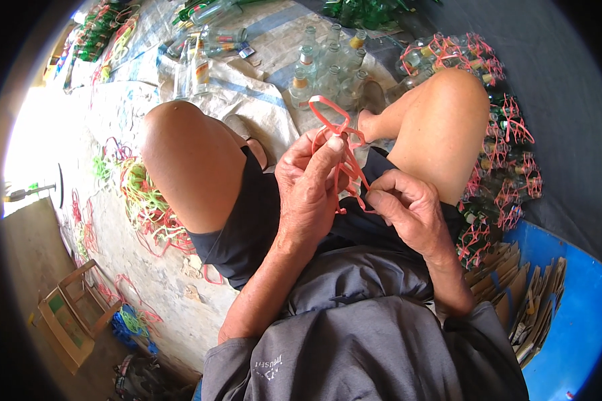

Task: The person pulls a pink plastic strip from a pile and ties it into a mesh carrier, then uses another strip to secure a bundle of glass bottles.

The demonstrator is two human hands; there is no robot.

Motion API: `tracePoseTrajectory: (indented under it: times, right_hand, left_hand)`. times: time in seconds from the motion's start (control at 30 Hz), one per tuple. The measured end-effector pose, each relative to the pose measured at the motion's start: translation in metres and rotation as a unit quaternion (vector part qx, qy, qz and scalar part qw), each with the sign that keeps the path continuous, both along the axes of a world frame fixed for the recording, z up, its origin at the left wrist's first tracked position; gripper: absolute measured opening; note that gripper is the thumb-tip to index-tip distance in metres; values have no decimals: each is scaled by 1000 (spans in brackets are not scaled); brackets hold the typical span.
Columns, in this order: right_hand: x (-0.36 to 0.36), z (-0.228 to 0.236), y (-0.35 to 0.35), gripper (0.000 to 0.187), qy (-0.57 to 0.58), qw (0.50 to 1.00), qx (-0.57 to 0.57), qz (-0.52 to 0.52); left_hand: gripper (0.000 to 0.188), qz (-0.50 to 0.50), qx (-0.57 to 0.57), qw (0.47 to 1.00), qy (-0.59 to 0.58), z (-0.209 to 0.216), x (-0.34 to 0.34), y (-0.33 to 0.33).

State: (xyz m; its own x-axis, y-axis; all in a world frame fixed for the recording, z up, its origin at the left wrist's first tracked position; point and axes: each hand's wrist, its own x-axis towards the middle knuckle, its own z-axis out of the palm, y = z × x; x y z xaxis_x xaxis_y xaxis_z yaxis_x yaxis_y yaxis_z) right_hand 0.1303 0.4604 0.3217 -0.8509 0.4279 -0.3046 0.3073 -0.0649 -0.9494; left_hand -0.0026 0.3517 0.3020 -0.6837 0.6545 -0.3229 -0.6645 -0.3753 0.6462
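Above my lap, my left hand (309,177) pinches a knotted bundle of pink plastic strap (346,157) between thumb and fingers. One loop of it sticks up past the thumb, and other strands hang below. My right hand (408,204) is closed at the lower right of the bundle, thumb and forefinger pinching a strand of the same strap. Beyond my hands, on the floor between my feet, stands a group of clear glass bottles (329,73), some with yellowish labels at the neck.
Bottles tied with pink strap (498,154) line my right side, beside folded cardboard (518,294) and a blue panel (575,281). Loose green and pink straps (150,204) lie left of my knee. Clear bottles lie on a sheet (264,33) ahead. A small wooden stool (77,317) is lower left.
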Motion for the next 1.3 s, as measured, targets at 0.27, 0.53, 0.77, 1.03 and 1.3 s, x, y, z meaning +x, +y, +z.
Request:
tracePoseTrajectory:
  times: [0.27,0.53,0.77,1.03,1.3]
  right_hand:
    - [14,5,1,8,-57,996,65,34]
    - [26,21,7,8,-86,983,145,70]
    - [38,21,8,10,-90,968,193,131]
    - [13,34,7,26,-50,961,256,87]
    - [-31,1,5,16,114,985,126,-36]
  left_hand:
    - [25,35,12,999,-17,11,-6,2]
    - [19,-10,48,999,-24,-2,-7,-6]
    - [14,-24,67,997,3,6,-13,-7]
    - [21,-40,2,999,24,14,-8,-5]
    - [21,-55,-63,995,57,14,0,-2]
